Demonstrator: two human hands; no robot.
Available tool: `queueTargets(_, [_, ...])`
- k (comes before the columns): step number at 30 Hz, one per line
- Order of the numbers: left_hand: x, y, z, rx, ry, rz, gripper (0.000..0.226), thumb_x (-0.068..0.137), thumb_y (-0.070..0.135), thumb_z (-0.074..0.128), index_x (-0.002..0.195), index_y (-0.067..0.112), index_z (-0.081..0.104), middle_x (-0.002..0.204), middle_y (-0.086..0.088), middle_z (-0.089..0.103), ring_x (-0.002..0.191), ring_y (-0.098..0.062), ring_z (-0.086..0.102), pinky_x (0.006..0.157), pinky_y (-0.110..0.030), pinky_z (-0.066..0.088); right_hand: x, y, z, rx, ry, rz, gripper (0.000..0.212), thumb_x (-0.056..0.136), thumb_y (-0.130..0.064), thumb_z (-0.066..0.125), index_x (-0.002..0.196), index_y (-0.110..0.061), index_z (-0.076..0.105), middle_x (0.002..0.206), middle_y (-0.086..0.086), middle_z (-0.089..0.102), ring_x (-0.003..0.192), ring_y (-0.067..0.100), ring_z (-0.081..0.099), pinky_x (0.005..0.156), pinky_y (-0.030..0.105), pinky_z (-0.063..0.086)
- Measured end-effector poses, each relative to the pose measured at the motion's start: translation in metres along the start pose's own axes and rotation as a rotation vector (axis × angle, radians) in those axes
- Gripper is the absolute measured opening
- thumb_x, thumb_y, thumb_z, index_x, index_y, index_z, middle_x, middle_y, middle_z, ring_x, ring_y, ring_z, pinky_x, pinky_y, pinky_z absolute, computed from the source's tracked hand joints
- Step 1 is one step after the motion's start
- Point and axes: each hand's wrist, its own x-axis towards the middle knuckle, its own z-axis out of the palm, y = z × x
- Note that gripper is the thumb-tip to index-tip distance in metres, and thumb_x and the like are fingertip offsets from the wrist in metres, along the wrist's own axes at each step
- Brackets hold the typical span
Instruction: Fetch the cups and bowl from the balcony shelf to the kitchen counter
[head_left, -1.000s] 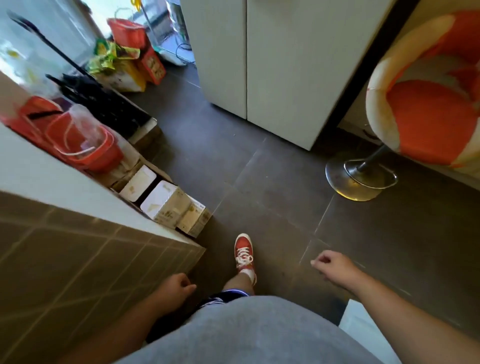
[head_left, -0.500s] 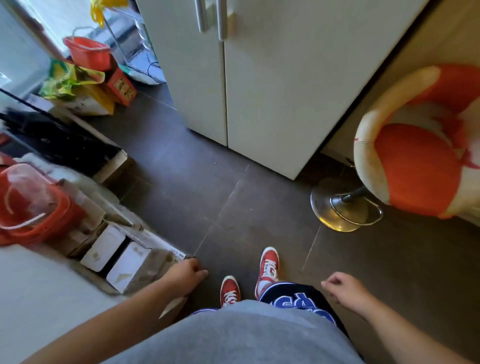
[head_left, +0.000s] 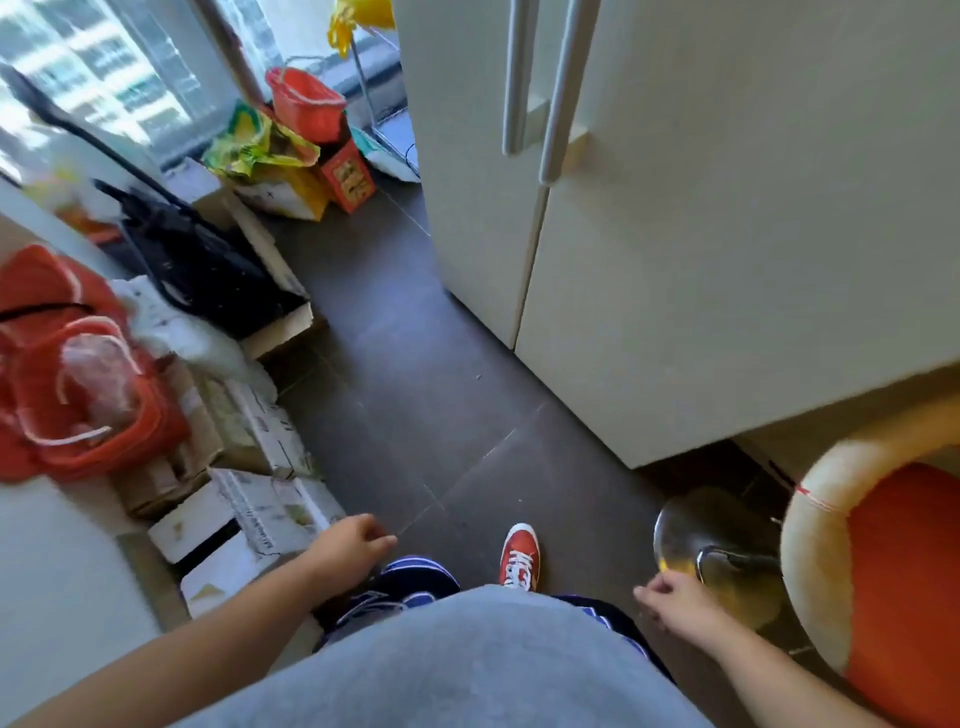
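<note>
Both hands empty, fingers loosely curled: left hand (head_left: 349, 540), right hand (head_left: 675, 603). One red sneaker (head_left: 519, 556) on dark tiles, two long fridge handles (head_left: 558, 88), two red baskets (head_left: 306, 104). Cups, bowl: nowhere visible.

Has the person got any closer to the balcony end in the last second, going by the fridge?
Yes. The fridge now looms larger and nearer, and the orange stool has dropped to the lower right: forward along the floor.

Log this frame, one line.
phase: walking toward balcony | left hand: empty | right hand: empty | cups, bowl: not in view
</note>
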Motion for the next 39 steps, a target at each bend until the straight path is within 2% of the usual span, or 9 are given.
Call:
queueTargets(8, [-0.008,-0.067,-0.025,-0.338,0.074,-0.282,0.021,0.091,0.035,0.062,0.098,0.016,0.068,0.099,-0.003,0.071,0.090,-0.020,0.067,0.085,-0.037,0.055,0.065,-0.211,-0.029,-0.286,-0.089,-0.289,0.023,0.083,-0.037,0.068,0.077,-0.015,0.064,0.076,0.004,0.071,0.065,0.021,0.065,0.072,0.035,0.055])
queueTargets(13, [0.011,-0.109,-0.057,-0.480,0.114,-0.372,0.019,0.090,0.028,0.063,0.073,0.021,0.062,0.078,0.000,0.069,0.072,-0.013,0.064,0.065,-0.026,0.049,0.081,-0.334,-0.016,-0.381,-0.103,-0.451,0.023,0.081,-0.038,0.071,0.083,-0.015,0.066,0.076,0.000,0.068,0.065,0.015,0.064,0.060,0.022,0.046])
queueTargets(15, [0.024,-0.121,-0.080,-0.510,0.109,-0.410,0.017,0.091,0.029,0.062,0.076,0.021,0.062,0.083,-0.001,0.069,0.077,-0.015,0.065,0.066,-0.028,0.050,0.086,-0.371,-0.014,-0.376,-0.088,-0.475,0.021,0.082,-0.035,0.072,0.082,-0.015,0.066,0.073,-0.001,0.068,0.055,0.011,0.062,0.051,0.017,0.045])
queueTargets(17, [0.037,-0.129,-0.106,-0.545,0.109,-0.425,0.015,0.091,0.028,0.062,0.081,0.018,0.062,0.090,-0.007,0.071,0.078,-0.019,0.065,0.072,-0.035,0.054,0.092,-0.400,-0.015,-0.383,-0.079,-0.475,0.020,0.083,-0.032,0.072,0.081,-0.013,0.066,0.073,0.001,0.070,0.051,0.012,0.061,0.046,0.014,0.044])
queueTargets(19, [0.051,-0.130,-0.135,-0.548,0.119,-0.418,0.014,0.092,0.027,0.061,0.085,0.015,0.064,0.090,-0.010,0.072,0.077,-0.021,0.066,0.078,-0.040,0.056,0.100,-0.422,-0.020,-0.361,-0.069,-0.451,0.019,0.083,-0.028,0.073,0.081,-0.010,0.066,0.075,0.006,0.071,0.053,0.018,0.062,0.054,0.023,0.049])
queueTargets(22, [0.072,-0.118,-0.180,-0.523,0.125,-0.363,0.015,0.094,0.031,0.058,0.090,0.018,0.065,0.088,-0.006,0.071,0.081,-0.018,0.067,0.079,-0.036,0.057,0.114,-0.442,-0.032,-0.324,-0.038,-0.389,0.020,0.083,-0.026,0.073,0.081,-0.008,0.066,0.063,0.003,0.066,0.048,0.019,0.057,0.052,0.025,0.041])
queueTargets(26, [0.111,-0.091,-0.238,-0.529,0.149,-0.314,0.018,0.093,0.036,0.058,0.095,0.019,0.064,0.090,-0.004,0.070,0.082,-0.017,0.068,0.078,-0.036,0.057,0.135,-0.457,-0.044,-0.295,-0.042,-0.307,0.022,0.083,-0.024,0.073,0.078,-0.006,0.063,0.057,0.005,0.061,0.043,0.019,0.049,0.048,0.024,0.033])
queueTargets(36, [0.227,-0.034,-0.370,-0.528,0.184,-0.230,0.014,0.091,0.040,0.059,0.097,0.028,0.063,0.092,0.004,0.068,0.084,-0.010,0.066,0.075,-0.029,0.057,0.214,-0.536,-0.067,-0.310,-0.072,-0.188,0.023,0.081,-0.024,0.073,0.071,-0.008,0.061,0.053,0.005,0.062,0.037,0.018,0.049,0.043,0.021,0.033])
queueTargets(39, [0.245,-0.036,-0.402,-0.506,0.162,-0.266,0.012,0.091,0.042,0.059,0.094,0.030,0.061,0.089,0.005,0.068,0.078,-0.009,0.066,0.063,-0.024,0.054,0.231,-0.584,-0.074,-0.342,-0.088,-0.197,0.023,0.080,-0.023,0.074,0.069,-0.009,0.060,0.049,0.002,0.059,0.039,0.018,0.048,0.048,0.026,0.035])
